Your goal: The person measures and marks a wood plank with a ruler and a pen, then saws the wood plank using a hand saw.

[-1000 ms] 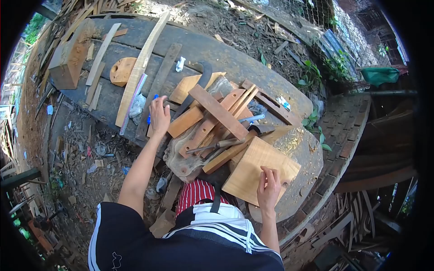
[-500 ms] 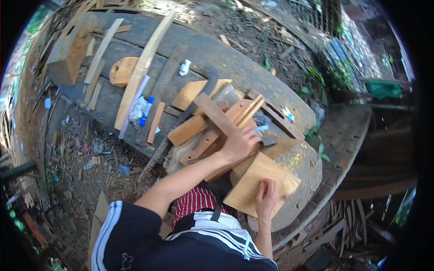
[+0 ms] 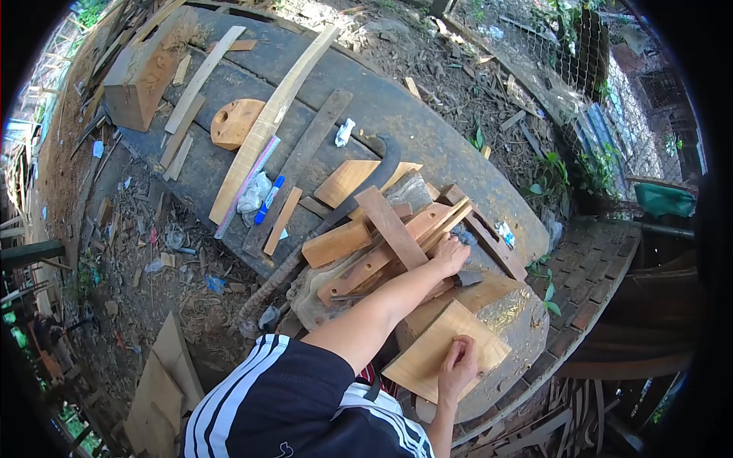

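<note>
One view only, from your head camera, looking down over your shoulder. Your right hand point(image 3: 458, 365) rests on the near part of the square board point(image 3: 439, 345), fingers bent and pressing down. I cannot tell whether the thumb hooks under the edge. The board lies flat on the stump point(image 3: 513, 317), one corner out past its top. Your weight on the board probably keeps it from sliding on that shaving-strewn surface.

Your left hand point(image 3: 450, 255) reaches across your body to the far side of the heap of offcuts point(image 3: 366, 240). Its fingers curl down among the crossed strips, and I cannot tell whether they have closed on anything. A dark metal tool end point(image 3: 468, 278) pokes out just beside that hand, between the heap and the board.

Further off, on the dark planks point(image 3: 397, 99), lie a long pale slat point(image 3: 267, 130), a blue marker point(image 3: 269, 200) and a round wooden piece point(image 3: 235, 122), all well apart from both hands.
</note>
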`<state>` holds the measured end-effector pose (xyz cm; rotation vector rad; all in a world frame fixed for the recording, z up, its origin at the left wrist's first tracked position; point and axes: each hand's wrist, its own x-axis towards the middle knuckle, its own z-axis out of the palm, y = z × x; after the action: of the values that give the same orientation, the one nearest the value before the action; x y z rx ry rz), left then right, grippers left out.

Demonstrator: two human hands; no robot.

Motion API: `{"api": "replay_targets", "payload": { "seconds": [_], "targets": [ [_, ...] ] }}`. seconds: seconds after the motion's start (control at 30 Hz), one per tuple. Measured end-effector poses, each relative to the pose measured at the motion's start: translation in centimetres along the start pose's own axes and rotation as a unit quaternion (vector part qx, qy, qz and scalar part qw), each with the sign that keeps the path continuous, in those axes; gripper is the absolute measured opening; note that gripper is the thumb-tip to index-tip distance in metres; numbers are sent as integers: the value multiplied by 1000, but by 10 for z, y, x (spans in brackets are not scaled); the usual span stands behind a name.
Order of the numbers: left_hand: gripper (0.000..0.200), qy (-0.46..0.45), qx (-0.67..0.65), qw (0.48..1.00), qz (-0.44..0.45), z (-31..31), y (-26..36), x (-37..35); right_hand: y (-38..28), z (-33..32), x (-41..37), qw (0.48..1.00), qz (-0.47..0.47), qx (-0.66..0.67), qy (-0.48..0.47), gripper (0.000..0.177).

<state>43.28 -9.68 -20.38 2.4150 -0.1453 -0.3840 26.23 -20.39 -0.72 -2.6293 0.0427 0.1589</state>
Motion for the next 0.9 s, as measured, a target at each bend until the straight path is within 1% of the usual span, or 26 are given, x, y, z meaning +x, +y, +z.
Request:
{"api": "replay_targets", "payload": {
  "seconds": [0.07,0.13,0.17,0.23,0.3,0.37,0.43,0.5,0.53,0.57,0.63,0.67,0.7,0.73,0.77,0.8,0.83,0.87,0.9],
  "targets": [
    [18,12,16,1000,18,3,-2,3,-2,1,3,1000,9,-7,0,5],
    [14,29,-64,997,-6,-6,-1,4,-1,2,1,1000,4,-7,12,6],
    [15,41,-86,995,-29,-11,1,4,1,4,0,1000,11,-11,13,6],
    [21,18,-271,962,-19,-26,-10,5,4,6,0,1000,-9,-4,27,6],
    [27,2,-324,945,39,-72,-17,-4,-4,4,2,999,7,2,40,5],
    [30,45,-399,908,120,-103,-23,-19,-4,3,2,1000,12,2,28,5],
    [27,20,-382,921,79,-173,-13,-43,-4,3,2,999,35,-7,30,5],
    [22,68,-555,823,103,-201,-18,-48,-1,2,2,999,21,17,33,5],
    [20,101,-537,830,115,-222,-18,-52,-1,-2,0,999,33,22,2,10],
    [18,137,-517,835,127,-243,-17,-56,-8,-4,1,999,41,18,10,10],
    [19,175,-598,765,162,-265,-12,-64,-28,-7,4,991,56,100,74,17],
    [19,170,-599,764,166,-275,-5,-69,-30,-11,3,996,31,70,46,30],
    [22,191,-637,725,177,-283,3,-77,-39,-12,7,996,35,69,50,30],
    [25,212,-674,683,186,-289,10,-84,-54,-12,15,995,-30,23,94,35],
    [25,207,-675,683,188,-291,19,-90,-68,-12,21,986,-95,-24,136,41],
    [28,198,-717,643,183,-291,29,-96,-78,-15,24,986,-92,-25,138,41],
    [31,187,-755,603,176,-290,37,-100,-88,-17,27,986,-109,-23,124,45],
    [31,165,-768,597,162,-282,40,-104,-93,-19,28,986,-126,-19,111,50],
    [31,162,-768,598,163,-275,46,-106,-91,-20,25,986,-124,-19,114,50]
  ]
}}
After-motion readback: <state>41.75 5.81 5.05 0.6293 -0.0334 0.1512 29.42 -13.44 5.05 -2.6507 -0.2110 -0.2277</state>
